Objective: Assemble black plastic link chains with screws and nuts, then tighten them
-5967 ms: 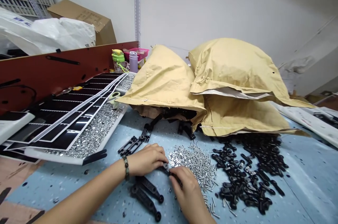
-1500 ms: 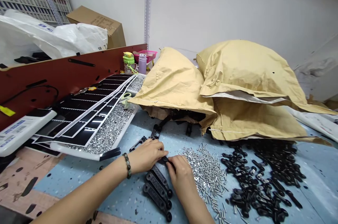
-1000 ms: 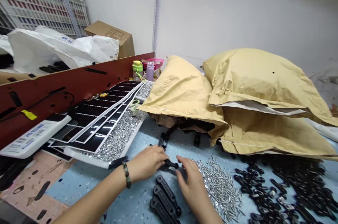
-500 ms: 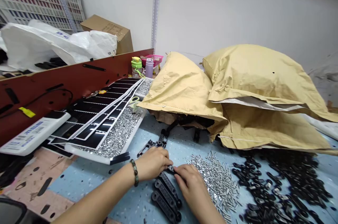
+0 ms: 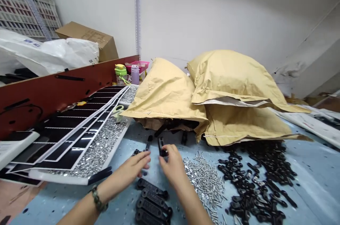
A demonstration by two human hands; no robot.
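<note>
My right hand (image 5: 172, 165) grips a small, dark black plastic piece (image 5: 160, 144), held upright between thumb and fingers below the mouth of the middle paper sack. To its left, my left hand (image 5: 130, 168) has its fingers stretched out and holds nothing that I can see; a bead bracelet circles the wrist. Just beyond the left fingers lie more black plastic pieces (image 5: 148, 143), partly hidden. Several ribbed black plastic arms (image 5: 152, 202) are lined up side by side on the blue tabletop below the hands.
Right of my right hand spreads a pile of silver screws (image 5: 205, 179), then a heap of small black parts (image 5: 249, 189). Bulging paper sacks (image 5: 170, 90) stand behind. At left, a white tray (image 5: 60, 177) holds small metal pieces, with black strip sheets (image 5: 77, 126) and scissors (image 5: 118, 111).
My hands have moved apart; the left has let go and opened, while the right holds a black piece farther forward. Another black arm lies in the row. The view has swung right.
</note>
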